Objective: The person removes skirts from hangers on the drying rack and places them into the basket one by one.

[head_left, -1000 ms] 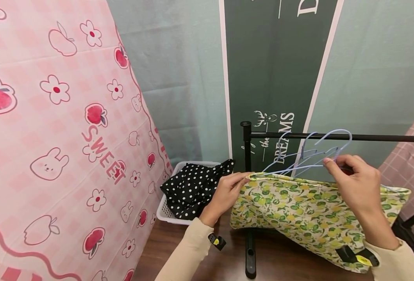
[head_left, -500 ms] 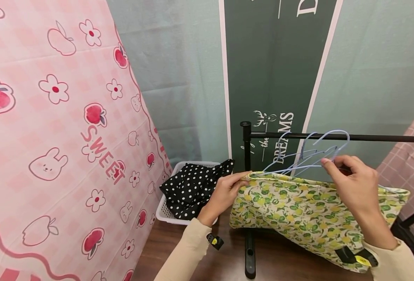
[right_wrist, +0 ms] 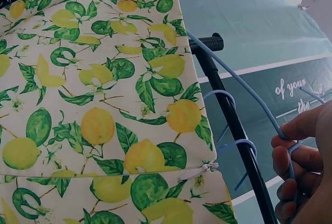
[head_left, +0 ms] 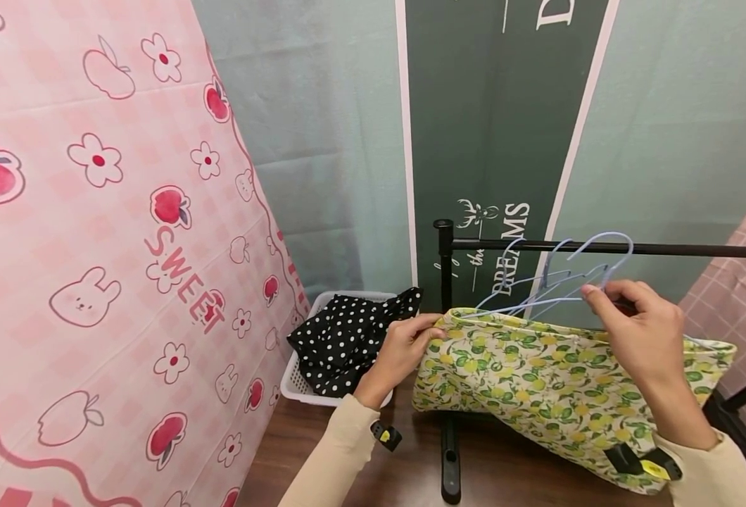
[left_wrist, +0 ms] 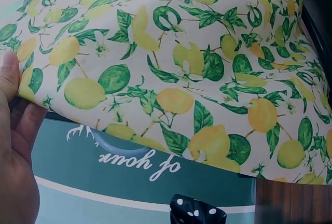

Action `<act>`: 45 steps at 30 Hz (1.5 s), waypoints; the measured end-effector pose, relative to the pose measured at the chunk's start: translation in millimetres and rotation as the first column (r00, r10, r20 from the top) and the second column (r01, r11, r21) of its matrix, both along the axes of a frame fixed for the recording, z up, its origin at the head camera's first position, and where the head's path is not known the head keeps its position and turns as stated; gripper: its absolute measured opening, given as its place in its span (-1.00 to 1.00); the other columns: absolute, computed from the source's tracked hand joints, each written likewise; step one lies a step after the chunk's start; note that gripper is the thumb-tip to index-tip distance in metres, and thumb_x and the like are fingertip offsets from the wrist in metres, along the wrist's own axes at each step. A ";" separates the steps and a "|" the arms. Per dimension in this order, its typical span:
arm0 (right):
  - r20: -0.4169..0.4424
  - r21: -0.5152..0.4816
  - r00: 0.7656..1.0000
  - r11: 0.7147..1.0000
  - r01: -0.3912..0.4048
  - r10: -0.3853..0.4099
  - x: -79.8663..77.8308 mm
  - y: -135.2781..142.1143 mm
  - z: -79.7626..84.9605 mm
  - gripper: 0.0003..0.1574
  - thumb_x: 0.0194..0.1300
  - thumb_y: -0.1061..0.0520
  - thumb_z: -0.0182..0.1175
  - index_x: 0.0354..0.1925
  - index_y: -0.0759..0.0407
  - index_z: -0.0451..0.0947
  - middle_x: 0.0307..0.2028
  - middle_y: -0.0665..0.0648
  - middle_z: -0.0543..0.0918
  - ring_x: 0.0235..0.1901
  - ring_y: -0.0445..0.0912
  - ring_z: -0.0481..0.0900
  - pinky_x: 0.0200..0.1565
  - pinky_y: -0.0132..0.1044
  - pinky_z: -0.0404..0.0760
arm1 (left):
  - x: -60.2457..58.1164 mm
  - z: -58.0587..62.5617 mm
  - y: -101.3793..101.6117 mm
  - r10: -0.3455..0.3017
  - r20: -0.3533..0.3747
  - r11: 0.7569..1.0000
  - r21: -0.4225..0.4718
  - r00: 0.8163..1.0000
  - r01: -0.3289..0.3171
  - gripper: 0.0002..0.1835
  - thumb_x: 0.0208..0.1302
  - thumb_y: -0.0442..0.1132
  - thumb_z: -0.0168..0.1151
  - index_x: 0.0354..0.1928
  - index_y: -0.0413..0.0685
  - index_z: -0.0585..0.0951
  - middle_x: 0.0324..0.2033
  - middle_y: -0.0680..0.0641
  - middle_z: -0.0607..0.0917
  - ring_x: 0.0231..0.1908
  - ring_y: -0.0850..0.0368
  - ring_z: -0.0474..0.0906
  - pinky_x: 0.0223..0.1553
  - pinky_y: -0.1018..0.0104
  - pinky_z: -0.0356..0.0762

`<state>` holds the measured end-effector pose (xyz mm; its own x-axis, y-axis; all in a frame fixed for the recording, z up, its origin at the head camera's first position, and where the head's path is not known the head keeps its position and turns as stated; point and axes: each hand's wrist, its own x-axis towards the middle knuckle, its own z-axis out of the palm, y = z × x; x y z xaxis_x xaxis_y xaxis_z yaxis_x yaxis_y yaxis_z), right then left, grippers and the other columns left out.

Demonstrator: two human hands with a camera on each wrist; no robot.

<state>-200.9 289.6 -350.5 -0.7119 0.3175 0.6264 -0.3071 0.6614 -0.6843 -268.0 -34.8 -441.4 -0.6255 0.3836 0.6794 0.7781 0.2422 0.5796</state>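
Observation:
A lemon-print skirt (head_left: 538, 380) with a white zip pull (right_wrist: 199, 170) at its top edge spreads below the rack's rail in the head view. My left hand (head_left: 405, 348) pinches its upper left corner; the left wrist view shows the thumb (left_wrist: 8, 73) over the fabric. In my right hand (head_left: 648, 338) is a light blue hanger (right_wrist: 244, 86), gripped near the base of its hook. One arm of that hanger runs into the skirt's top opening, where its end is hidden. Other blue hangers (head_left: 546, 264) hang on the rail behind it.
A black garment rack's rail (head_left: 696, 249) extends rightward from its post (head_left: 445, 282), above a brown wooden surface (head_left: 405, 472). Left of the post, a white basket (head_left: 293, 384) holds black polka-dot cloth (head_left: 348, 345). A pink printed curtain (head_left: 126, 282) borders the left side.
The fingers of my left hand have slid slightly down and left on the skirt's corner, leaving more of its top edge showing. My right hand stays nearly still with the hanger.

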 end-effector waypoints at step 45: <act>-0.108 -0.100 0.994 0.995 0.020 -0.031 0.7 8.9 -4.0 -0.74 0.40 0.21 0.44 -0.43 0.10 0.61 -0.47 -0.44 0.50 -0.53 -0.37 0.30 -0.41 -0.55 0.24 | -0.9 -0.9 1.9 -0.006 -0.088 0.998 0.063 0.996 0.011 -0.90 0.46 -0.34 0.35 -0.26 -0.15 0.79 -0.59 -0.03 0.67 -0.63 0.42 0.28 -0.54 0.53 0.33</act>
<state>-200.2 298.5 -354.5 -0.6318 0.3985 0.6649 -0.3674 0.6013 -0.7095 -268.9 -32.9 -442.3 -0.5592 0.3431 0.7547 0.8285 0.2002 0.5230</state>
